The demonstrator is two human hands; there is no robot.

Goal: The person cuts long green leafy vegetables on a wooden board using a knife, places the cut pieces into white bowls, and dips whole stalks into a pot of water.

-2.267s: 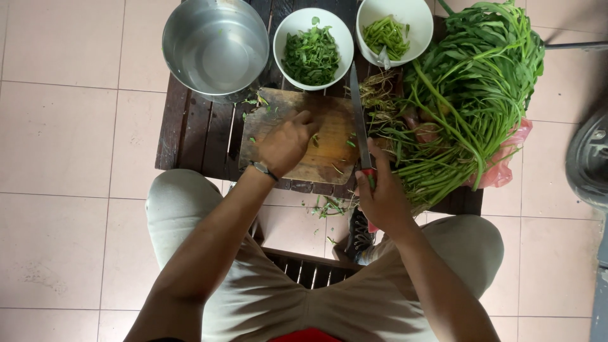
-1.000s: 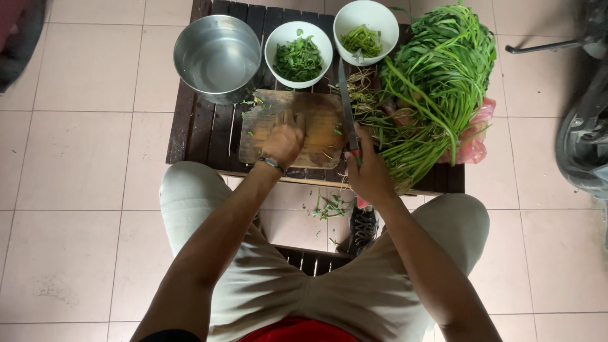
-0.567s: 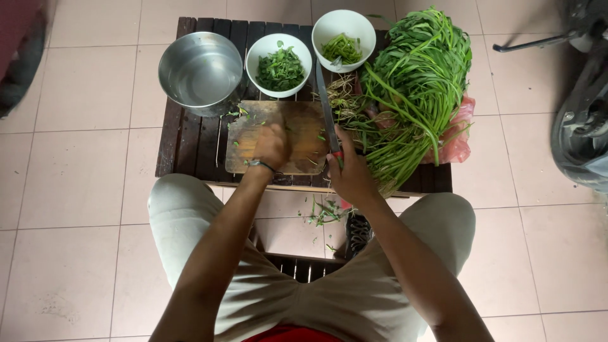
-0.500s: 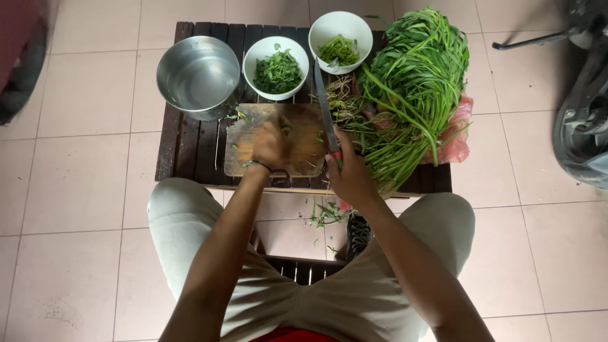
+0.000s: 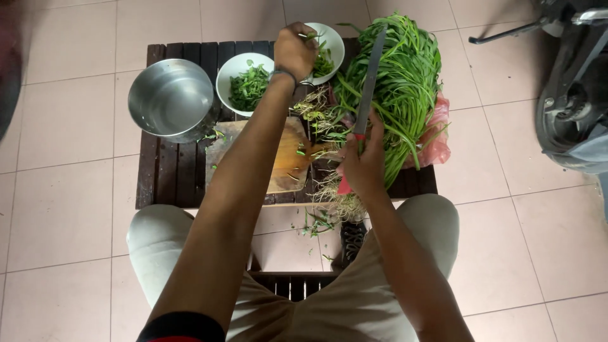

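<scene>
The left hand [image 5: 294,49] has left the cutting board [image 5: 282,158] and now hovers, fingers bunched, over the far white bowl [image 5: 326,43], probably pinching cut stems. The right hand [image 5: 362,166] stays clamped on the knife [image 5: 368,85], blade raised over the greens [image 5: 399,76].

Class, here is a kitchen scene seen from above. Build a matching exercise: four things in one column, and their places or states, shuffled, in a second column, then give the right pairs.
Things:
1. metal pot
2. knife
3. left hand
4. cutting board

Places or states:
A. held in the right hand, blade over the greens
B. over the far white bowl
C. at the table's left end
D. lying under the left forearm

Pairs: 1-C, 2-A, 3-B, 4-D
</scene>
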